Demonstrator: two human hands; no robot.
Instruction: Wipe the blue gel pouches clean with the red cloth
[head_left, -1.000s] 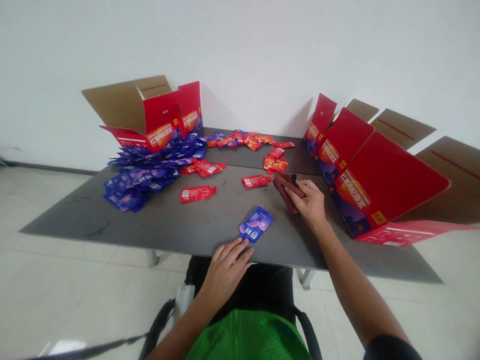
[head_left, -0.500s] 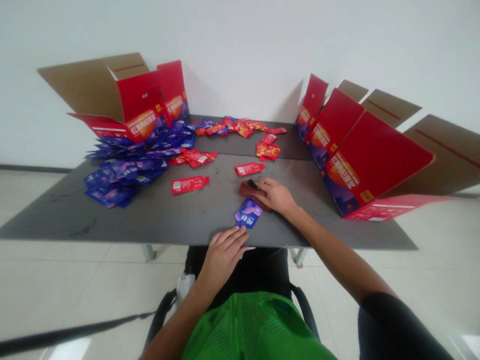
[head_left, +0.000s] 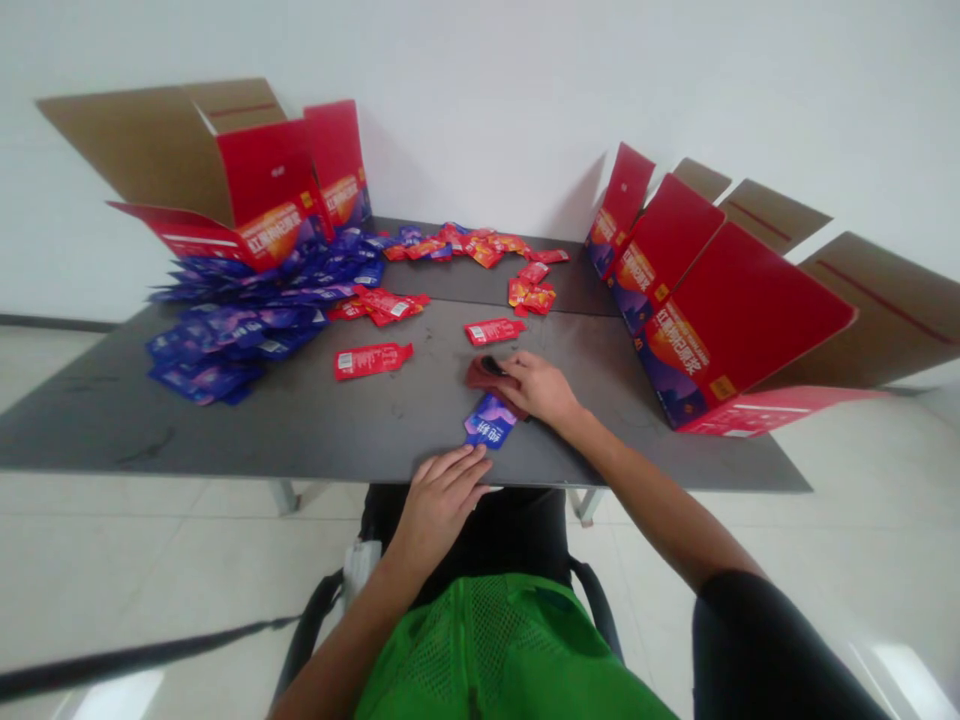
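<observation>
A blue pouch (head_left: 486,424) lies near the front edge of the dark grey table (head_left: 315,420). My left hand (head_left: 442,490) rests flat at that edge, fingers stretched out, fingertips touching the pouch's near end. My right hand (head_left: 541,388) is closed on a dark red cloth (head_left: 484,373) with something small and black on it, pressed on the table right beside the pouch's far end.
A heap of blue pouches (head_left: 247,320) spills from an open red carton (head_left: 247,200) at the left. Red pouches (head_left: 371,359) lie scattered across the middle and back. Open red cartons (head_left: 720,320) lie on their sides at the right.
My right hand has dragged the dark red cloth leftward and nearer, up against the blue pouch. My left hand stayed at the pouch's near end. The camera tilted and shifted.
</observation>
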